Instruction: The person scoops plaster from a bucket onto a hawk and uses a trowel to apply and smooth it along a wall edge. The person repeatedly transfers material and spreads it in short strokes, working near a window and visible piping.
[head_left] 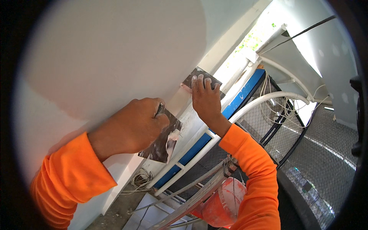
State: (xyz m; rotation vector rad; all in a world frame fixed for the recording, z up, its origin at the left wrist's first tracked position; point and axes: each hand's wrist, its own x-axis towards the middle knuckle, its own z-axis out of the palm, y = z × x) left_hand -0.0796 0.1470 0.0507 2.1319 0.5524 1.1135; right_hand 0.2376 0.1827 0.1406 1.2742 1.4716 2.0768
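My left hand [132, 124] is closed round a dark, flat putty knife [153, 148] in front of the pale wall [115, 46]. A lump of whitish putty [173, 138] sticks to the right side of that blade. Further up and to the right, my right hand [206, 97] holds a second dark putty blade [188, 81] against the edge strip of the wall. Its fingers lie over the blade's face, and the thumb is hidden. A little pinkish putty shows at this blade's left corner. Both sleeves are orange.
White pipe railing [268, 99] with a blue board [245, 92] and dark mesh [255, 119] runs beside the wall. Cable coils hang on the railing and lie on the floor [115, 209]. Below my right arm are a ladder [203, 199] and a red bucket [220, 207].
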